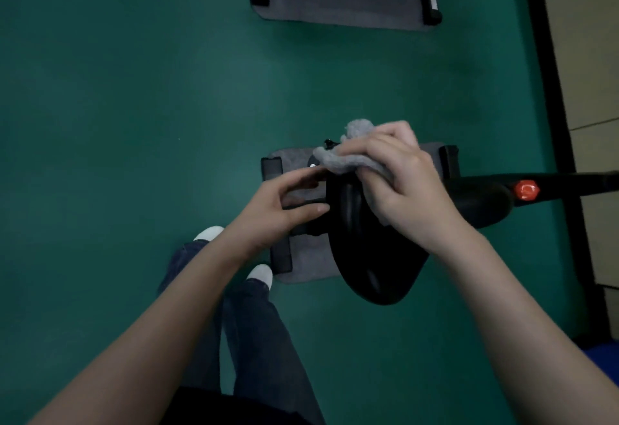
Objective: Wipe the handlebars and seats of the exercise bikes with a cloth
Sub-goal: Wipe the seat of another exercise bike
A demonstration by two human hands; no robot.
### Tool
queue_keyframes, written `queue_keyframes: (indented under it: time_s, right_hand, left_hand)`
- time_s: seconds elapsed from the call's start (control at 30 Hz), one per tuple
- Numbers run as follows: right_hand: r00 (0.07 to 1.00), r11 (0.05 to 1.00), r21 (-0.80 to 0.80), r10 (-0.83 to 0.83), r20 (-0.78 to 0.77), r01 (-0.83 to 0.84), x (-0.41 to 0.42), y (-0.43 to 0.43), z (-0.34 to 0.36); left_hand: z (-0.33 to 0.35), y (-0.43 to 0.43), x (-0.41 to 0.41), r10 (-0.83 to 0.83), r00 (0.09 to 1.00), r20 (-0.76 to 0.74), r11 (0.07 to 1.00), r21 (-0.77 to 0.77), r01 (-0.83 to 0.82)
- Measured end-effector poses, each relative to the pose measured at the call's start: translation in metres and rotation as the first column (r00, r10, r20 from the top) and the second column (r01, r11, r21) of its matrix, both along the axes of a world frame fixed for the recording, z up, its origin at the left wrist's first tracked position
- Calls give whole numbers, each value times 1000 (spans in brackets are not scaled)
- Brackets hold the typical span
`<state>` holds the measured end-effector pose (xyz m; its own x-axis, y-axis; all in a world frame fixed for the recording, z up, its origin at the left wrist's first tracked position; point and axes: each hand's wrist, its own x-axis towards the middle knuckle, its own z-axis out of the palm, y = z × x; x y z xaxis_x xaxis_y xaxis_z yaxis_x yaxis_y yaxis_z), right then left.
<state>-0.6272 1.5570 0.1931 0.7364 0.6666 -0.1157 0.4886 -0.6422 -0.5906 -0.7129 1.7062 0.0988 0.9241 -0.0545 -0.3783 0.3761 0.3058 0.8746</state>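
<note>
Head view: black seat [371,257] sat centre frame, above grey mat [303,269] on green floor [134,89]. Right grip [402,186] clenched grey cloth [338,160], pressed it on seat's upper end. Left grip [281,207] was released, fingers loosely extended, tips at seat's left edge. Red knob [526,189] showed on bar at right.

Gray cloth [348,153] bunched atop blk seat [371,257]

Grey cloth [348,153], black seat [371,257], red knob [527,189], grey mat [308,263], green floor [134,106].
</note>
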Motion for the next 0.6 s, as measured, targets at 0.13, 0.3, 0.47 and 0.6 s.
queue_keyframes:
  time_s: [0.13,0.3,0.47,0.6]
  right_hand:
    - [983,983,-52,177,51,-175,-3,1,-1]
    - [964,961,90,265,-23,-262,-31,-39,2]
    - [982,983,182,-65,174,33,-13,-32,-6]
    - [966,976,133,-192,173,170,-3,-20,-15]
  left_hand:
    - [0,-8,-9,63,998,14,998,-11,-62]
    - [3,-12,-11,83,994,66,994,61,-87]
    - [5,-13,-11,84,996,43,994,67,-87]
    - [7,-12,-11,61,997,48,994,84,-64]
